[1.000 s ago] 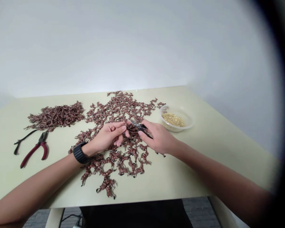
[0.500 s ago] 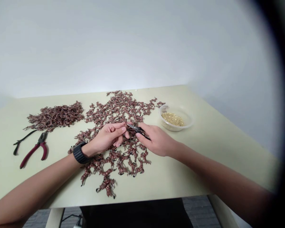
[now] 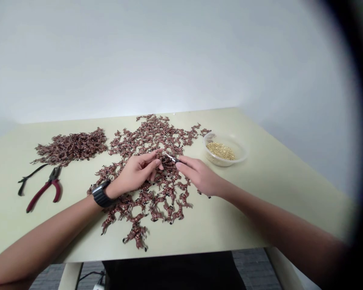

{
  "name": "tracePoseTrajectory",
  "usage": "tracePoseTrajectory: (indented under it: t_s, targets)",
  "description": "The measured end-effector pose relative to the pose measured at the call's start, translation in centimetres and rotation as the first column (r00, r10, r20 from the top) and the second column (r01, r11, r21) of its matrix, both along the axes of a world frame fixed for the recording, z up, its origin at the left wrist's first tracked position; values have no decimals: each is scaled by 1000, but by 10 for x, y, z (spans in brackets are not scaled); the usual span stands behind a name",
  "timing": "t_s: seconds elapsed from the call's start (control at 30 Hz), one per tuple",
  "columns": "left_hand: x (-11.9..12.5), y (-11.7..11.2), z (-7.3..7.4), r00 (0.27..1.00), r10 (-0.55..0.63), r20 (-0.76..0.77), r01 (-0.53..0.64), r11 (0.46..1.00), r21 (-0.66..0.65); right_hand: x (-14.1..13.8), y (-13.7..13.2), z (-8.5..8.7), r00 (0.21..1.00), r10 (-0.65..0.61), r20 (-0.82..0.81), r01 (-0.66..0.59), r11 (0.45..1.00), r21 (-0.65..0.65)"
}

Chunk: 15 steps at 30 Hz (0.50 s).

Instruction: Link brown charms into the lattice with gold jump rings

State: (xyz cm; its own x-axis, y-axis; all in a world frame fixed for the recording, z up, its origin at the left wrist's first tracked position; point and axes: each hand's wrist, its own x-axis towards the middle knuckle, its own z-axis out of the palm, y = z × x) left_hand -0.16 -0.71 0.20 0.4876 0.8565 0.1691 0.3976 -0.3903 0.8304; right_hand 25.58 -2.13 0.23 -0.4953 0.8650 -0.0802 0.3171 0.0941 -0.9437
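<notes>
Hands: left hand (image 3: pixel 137 172) curled, grip unclear | right hand (image 3: pixel 200 176) pinching small pliers (image 3: pixel 170 158) | above brown figurines (image 3: pixel 169 201)

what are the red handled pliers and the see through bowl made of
The pliers look like dull grey steel at the head, with glossy red plastic or rubber coated handles, going by the smooth sheen. The bowl seems thin clear plastic: slightly cloudy, and the contents show through its wall, though glass can't be fully ruled out.
</notes>
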Motion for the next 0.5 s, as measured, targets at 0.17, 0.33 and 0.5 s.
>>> tracePoseTrajectory:
  t_s: [0.17, 0.33, 0.5]
  targets:
    - [9, -4, 3, 919, 39, 392, 174, 852, -493, 3, 0, -5, 959, -77, 273, -68, 871, 487]
    - [7, -4, 0, 887, 80, 455, 219, 794, -567, 3, 1, -6, 943, -86, 321, -110, 830, 547]
    - [9, -7, 2, 893, 66, 445, 222, 795, -564, 3, -1, -6, 944, -81, 321, -106, 843, 527]
